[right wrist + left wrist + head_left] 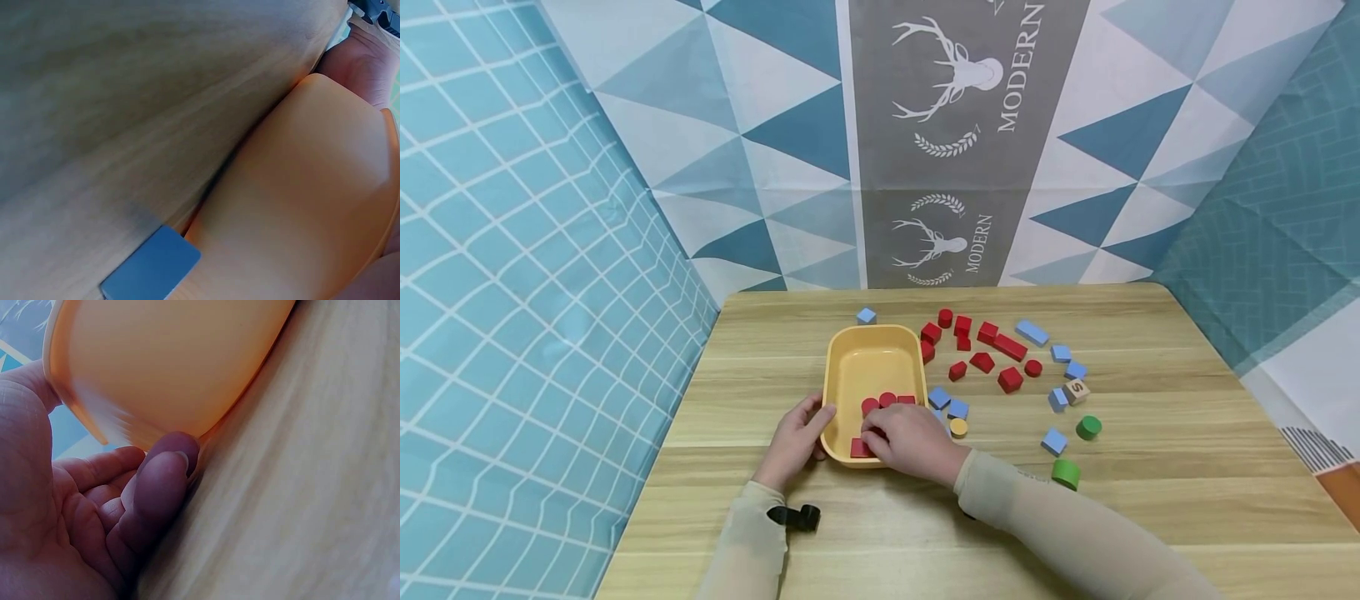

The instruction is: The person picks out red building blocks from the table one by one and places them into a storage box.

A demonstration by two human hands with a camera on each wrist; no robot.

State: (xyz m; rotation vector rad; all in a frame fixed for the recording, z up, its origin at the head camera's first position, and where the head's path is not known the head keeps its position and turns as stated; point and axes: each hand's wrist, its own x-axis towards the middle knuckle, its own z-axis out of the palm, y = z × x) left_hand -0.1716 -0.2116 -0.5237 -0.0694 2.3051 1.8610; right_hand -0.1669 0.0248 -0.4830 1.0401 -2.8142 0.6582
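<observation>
While L hand (793, 435) grips tray (854, 371) by L rim, thumb inside, R hand (913, 440) reaches red blocks (859, 448) in it; fingers bent, can't tell if pinching. Tray on table (737, 367), prob. light, stiff; blocks prob. hard, grab edges.

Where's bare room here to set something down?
Free: the table left of the tray, past the left hand; its right end, past the green blocks; the strip between both sleeves; the tray's far half. Crowded: right of the tray, with red blocks and blue blocks, and the tray's near half, under the right hand.
</observation>
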